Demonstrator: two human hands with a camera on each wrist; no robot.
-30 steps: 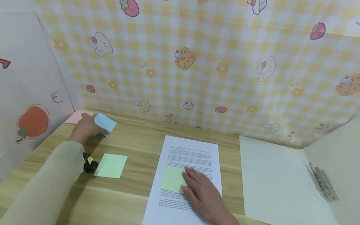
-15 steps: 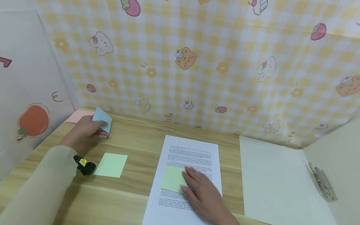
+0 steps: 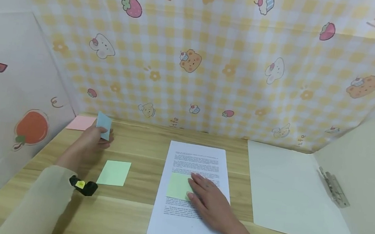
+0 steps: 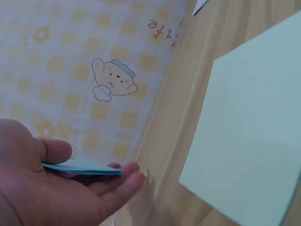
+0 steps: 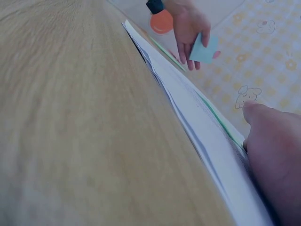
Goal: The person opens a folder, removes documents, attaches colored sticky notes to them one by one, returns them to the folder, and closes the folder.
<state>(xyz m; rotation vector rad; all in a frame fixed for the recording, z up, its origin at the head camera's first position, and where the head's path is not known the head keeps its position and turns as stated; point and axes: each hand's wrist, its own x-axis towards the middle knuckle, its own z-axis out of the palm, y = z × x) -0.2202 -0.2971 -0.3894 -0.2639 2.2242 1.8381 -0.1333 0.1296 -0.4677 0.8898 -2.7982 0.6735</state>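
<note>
At the back left of the table, my left hand (image 3: 92, 138) pinches a pad of blue sticky notes (image 3: 103, 125) between thumb and fingers, tilted up on edge. In the left wrist view the blue pad (image 4: 87, 166) shows edge-on under the thumb. My right hand (image 3: 211, 204) lies fairly flat on a printed document (image 3: 191, 229), its fingertips touching the right side of a green sticky note (image 3: 179, 186) on the text. Nearer my left wrist, a green sticky pad (image 3: 114, 173) lies on the wood. Behind the left hand sits a pink sticky pad (image 3: 80, 122).
A pale open folder (image 3: 291, 193) with a metal clip (image 3: 334, 188) takes up the right side, its cover raised. A checked cloth (image 3: 166, 55) hangs along the back of the wooden table (image 3: 111, 218), and a white printed sheet (image 3: 9, 86) stands at the left.
My left hand has turned, tipping the blue pad from a flatter slant to nearly upright and slightly leftward. The right hand stays on the document.
</note>
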